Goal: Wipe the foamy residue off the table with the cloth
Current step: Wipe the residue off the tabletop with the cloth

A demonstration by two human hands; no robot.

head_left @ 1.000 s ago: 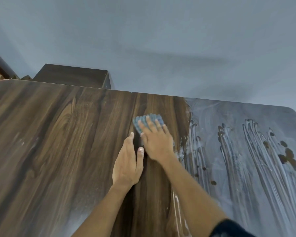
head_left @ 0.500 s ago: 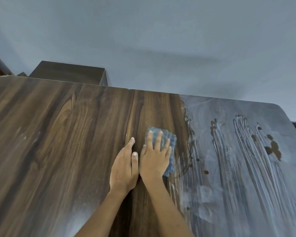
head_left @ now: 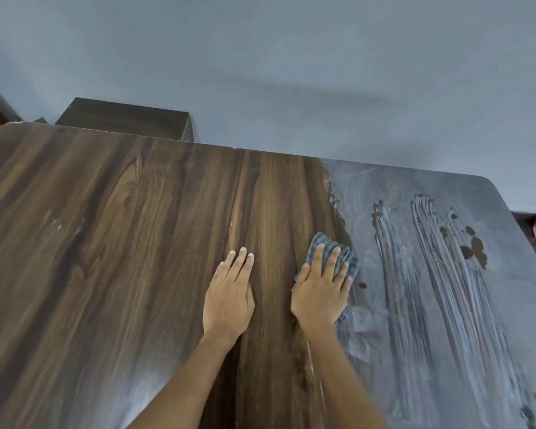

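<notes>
- Left hand (head_left: 229, 300) flat on bare worktop (head_left: 106, 243), fingers straight, close together.
- Right hand (head_left: 321, 292) spread, pressing blue cloth (head_left: 338, 250) down at edge of foamy residue (head_left: 430, 274).
- Both forearms extended forward.

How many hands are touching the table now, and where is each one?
2. The left hand lies flat on the bare wood of the table. The right hand presses the cloth at the edge of the foamy residue.

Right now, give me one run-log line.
right hand pressing blue cloth at foam edge | left hand flat on table | foamy residue remains right
</notes>
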